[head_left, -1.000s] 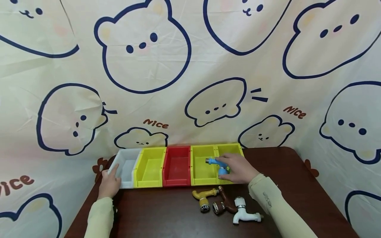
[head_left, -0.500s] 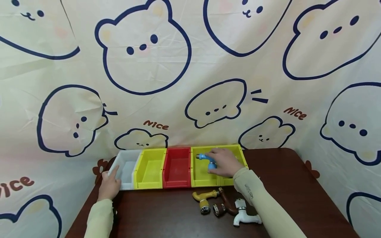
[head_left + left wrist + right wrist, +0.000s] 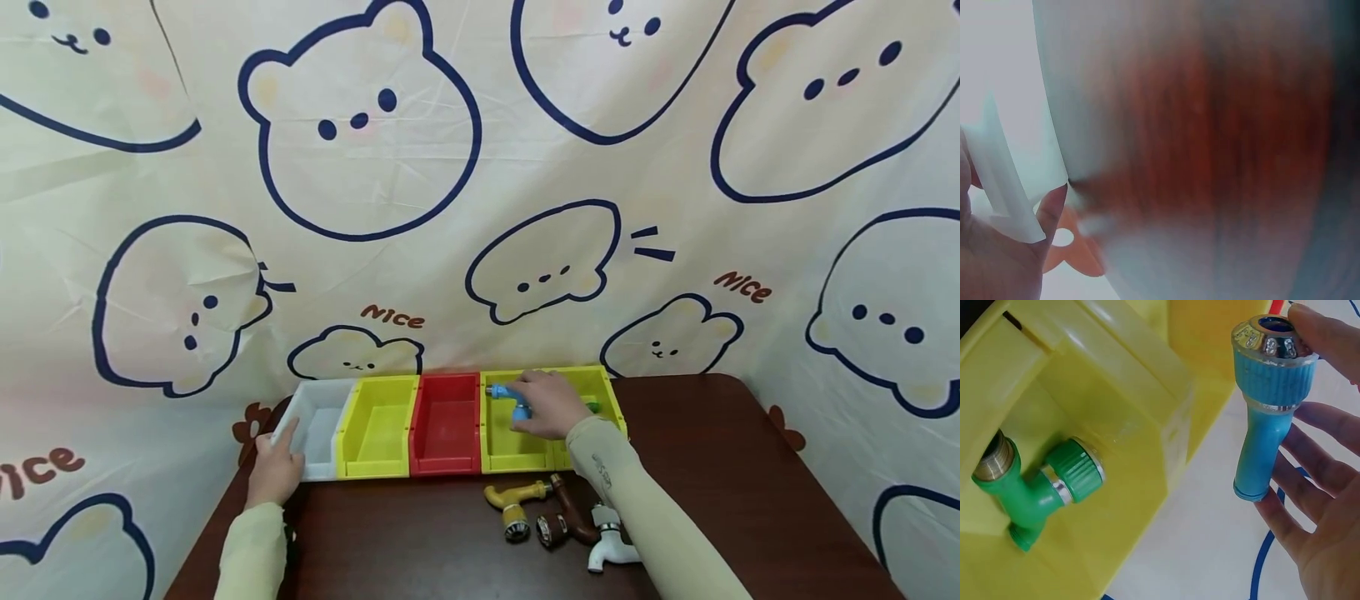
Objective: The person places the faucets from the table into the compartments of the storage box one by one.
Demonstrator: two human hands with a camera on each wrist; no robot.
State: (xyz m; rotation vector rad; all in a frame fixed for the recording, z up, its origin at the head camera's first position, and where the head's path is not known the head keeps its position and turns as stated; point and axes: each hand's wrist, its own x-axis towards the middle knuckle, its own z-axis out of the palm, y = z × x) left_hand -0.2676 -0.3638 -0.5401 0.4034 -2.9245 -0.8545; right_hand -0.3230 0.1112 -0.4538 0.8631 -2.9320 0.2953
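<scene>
My right hand point(image 3: 553, 405) grips a blue faucet point(image 3: 1266, 419) over the second yellow bin from the right point(image 3: 517, 457), the faucet's threaded end pointing left. In the right wrist view, thumb and fingers hold it by its knob and body. A green faucet point(image 3: 1041, 487) lies in the rightmost yellow bin point(image 3: 609, 392), mostly hidden by my hand in the head view. At the far left, my left hand point(image 3: 275, 472) pinches the side wall of the white bin point(image 3: 321, 433), thumb and fingers on either side of it in the left wrist view.
Between the white bin and the right pair stand a yellow bin point(image 3: 375, 425) and a red bin point(image 3: 446, 421). In front lie a yellow faucet point(image 3: 516, 504), a brown faucet point(image 3: 573, 512) and a white faucet point(image 3: 611, 546) on the dark table point(image 3: 420, 533). Patterned cloth point(image 3: 540, 183) hangs behind.
My right hand has carried the blue faucet left, from over the rightmost yellow bin to over the one beside it. My left hand stays on the white bin.
</scene>
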